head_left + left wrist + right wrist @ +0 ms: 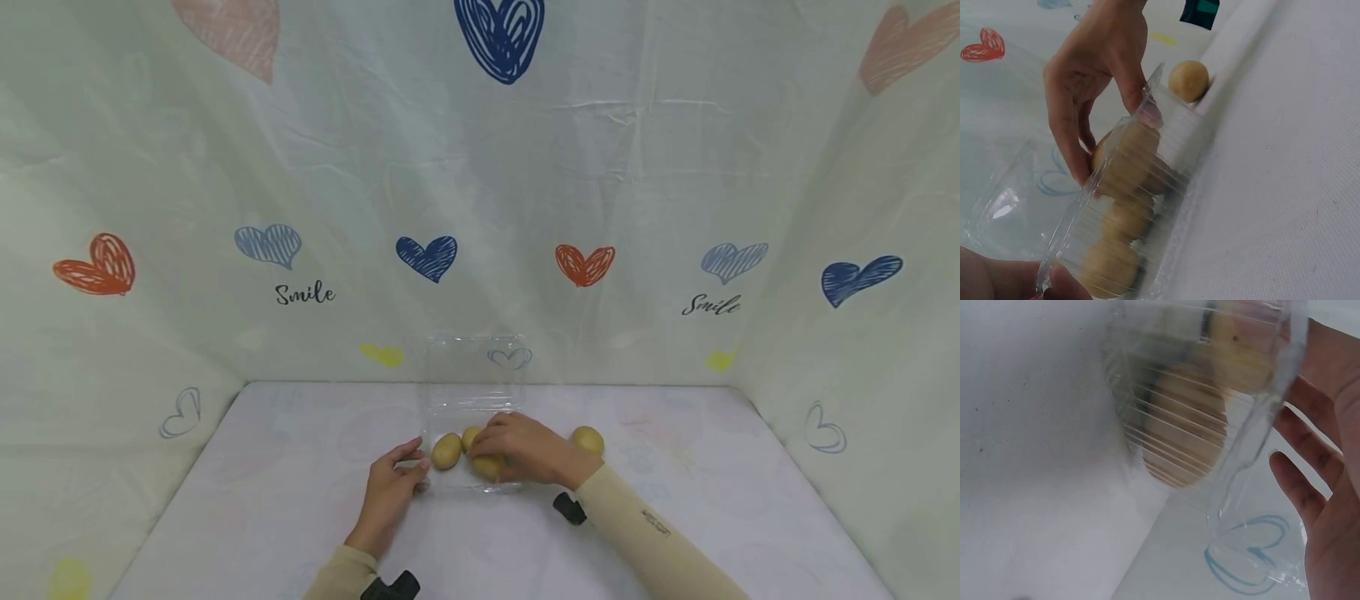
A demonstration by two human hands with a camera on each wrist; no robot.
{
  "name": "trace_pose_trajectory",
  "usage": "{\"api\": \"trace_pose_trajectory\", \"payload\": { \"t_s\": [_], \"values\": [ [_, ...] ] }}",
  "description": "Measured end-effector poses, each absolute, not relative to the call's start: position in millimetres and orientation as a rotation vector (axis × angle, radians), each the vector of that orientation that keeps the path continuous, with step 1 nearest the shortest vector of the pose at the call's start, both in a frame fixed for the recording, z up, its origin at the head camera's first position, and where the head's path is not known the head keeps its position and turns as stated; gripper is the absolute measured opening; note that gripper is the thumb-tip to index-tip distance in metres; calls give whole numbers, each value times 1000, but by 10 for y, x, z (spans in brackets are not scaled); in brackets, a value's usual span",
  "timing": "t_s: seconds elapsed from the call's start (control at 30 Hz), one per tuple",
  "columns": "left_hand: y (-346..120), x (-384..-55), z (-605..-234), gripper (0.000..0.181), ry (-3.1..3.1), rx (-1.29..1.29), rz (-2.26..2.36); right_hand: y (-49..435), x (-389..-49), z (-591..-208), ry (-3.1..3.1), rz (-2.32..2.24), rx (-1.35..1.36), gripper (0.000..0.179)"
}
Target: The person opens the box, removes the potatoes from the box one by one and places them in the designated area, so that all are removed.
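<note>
A clear plastic clamshell box [450, 483] stands with its lid raised at the back. My left hand [390, 492] pinches the box's left edge between thumb and fingers. My right hand [534, 450] reaches into the box from the right. In the left wrist view, its fingers and thumb grip a potato [1125, 159] at the rim, partly behind the ribbed wall. Other potatoes [446, 452] lie in the box, partly covered by the right hand. In the right wrist view, a potato [1185, 425] shows blurred through the plastic.
One loose potato [587, 439] lies on the white tabletop [262, 500], right of the box and behind the right wrist. A pale backdrop curtain [645, 208] with printed hearts rises behind the table. Dark devices [568, 508] are worn on both wrists.
</note>
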State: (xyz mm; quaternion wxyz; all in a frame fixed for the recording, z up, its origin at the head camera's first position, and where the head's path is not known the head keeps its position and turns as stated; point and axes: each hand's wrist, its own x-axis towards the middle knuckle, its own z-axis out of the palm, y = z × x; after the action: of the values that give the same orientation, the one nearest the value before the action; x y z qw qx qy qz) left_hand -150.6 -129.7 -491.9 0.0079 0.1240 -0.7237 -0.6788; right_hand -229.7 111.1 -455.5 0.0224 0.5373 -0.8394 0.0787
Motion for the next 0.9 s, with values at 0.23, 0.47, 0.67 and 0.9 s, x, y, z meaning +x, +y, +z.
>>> {"api": "trace_pose_trajectory", "payload": {
  "t_s": [0.23, 0.47, 0.67, 0.9],
  "values": [
    [-1291, -1522, -4934, 49, -2288, 386, -2107, 1292, -2282, -4554, -2516, 313, 1614, 55],
    [-1297, -1516, -4933, 48, -2275, 391, -2121, 1483, -2255, -4533, -2435, 388, 1572, 55],
    [-1299, -1505, -4924, 49, -2273, 380, -2124, 1609, -2216, -4491, -2442, 408, 1530, 59],
    [-1298, -1495, -4930, 47, -2272, 382, -2121, 1761, -2165, -4456, -2440, 448, 1443, 60]
  ]
}}
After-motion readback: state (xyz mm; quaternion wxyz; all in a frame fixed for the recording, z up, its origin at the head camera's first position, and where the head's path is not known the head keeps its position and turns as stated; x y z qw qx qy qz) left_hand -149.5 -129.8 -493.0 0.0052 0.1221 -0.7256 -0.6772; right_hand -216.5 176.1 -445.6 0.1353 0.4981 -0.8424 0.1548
